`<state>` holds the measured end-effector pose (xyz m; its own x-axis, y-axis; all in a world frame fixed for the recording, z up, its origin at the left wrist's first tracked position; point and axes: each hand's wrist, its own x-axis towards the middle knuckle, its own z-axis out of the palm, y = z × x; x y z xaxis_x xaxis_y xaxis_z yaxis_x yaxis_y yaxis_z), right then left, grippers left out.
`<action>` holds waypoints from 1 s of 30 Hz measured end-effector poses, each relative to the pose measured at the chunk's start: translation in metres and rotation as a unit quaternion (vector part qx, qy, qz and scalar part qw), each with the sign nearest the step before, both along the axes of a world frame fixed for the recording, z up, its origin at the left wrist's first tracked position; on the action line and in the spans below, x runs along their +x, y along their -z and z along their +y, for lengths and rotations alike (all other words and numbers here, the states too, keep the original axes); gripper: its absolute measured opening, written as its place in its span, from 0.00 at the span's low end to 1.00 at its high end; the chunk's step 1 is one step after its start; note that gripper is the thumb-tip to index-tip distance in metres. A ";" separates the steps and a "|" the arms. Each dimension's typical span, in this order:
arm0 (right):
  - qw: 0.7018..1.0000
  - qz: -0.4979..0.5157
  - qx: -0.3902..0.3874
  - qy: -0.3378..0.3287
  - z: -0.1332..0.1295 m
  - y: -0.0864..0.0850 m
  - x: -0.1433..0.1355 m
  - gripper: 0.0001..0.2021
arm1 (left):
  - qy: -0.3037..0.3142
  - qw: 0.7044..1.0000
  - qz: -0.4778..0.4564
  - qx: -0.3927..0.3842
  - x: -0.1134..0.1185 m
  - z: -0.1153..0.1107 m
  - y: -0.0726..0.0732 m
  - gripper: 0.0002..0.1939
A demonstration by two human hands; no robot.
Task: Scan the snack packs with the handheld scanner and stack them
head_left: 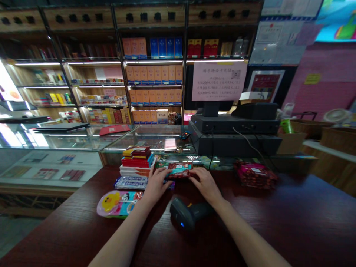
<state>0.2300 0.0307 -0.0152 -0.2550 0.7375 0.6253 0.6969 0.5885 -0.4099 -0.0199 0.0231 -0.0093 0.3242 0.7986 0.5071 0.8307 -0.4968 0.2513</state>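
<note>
A brown and teal snack packet [179, 170] is held between my two hands at the back of the dark wooden counter. Fingers of my left hand [156, 184] close on its left end, while my right hand [205, 184] grips the right end. Other packets lie beneath and behind it, partly hidden. Just below my hands rests a black barcode scanner [183, 214] with a blue light. Beside my left hand are a stack of red and white boxes [137, 160], blue-silver packets [130, 182] and a colourful pack with a yellow duck [116, 204].
To the right lies a pile of dark red packets [254, 174]. Behind the counter [294, 222] stand a glass display case [147, 132] and a black till [233, 126] with a paper notice [219, 81] on its screen. Shelves of boxed goods [154, 75] line the wall.
</note>
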 end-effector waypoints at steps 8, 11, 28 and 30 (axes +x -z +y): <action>0.999 -0.020 0.033 0.023 -0.025 -0.006 0.000 0.06 | 0.017 0.999 -0.020 0.043 0.005 -0.001 0.000 0.13; 0.999 -0.005 0.035 0.028 -0.025 -0.004 0.002 0.07 | 0.029 0.997 -0.032 0.067 0.008 -0.005 -0.005 0.11; 0.987 0.154 -0.009 0.048 -0.035 -0.026 0.000 0.13 | 0.057 0.977 -0.106 0.175 0.020 -0.017 -0.019 0.09; 0.983 0.175 -0.010 0.049 -0.036 -0.029 0.000 0.12 | 0.059 0.972 -0.114 0.197 0.021 -0.017 -0.018 0.08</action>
<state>0.2298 -0.0055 0.0136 0.0457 0.7611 0.6470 0.5644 0.5147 -0.6454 0.0010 0.0063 0.0089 0.2452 0.4914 0.8357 0.7077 -0.6799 0.1922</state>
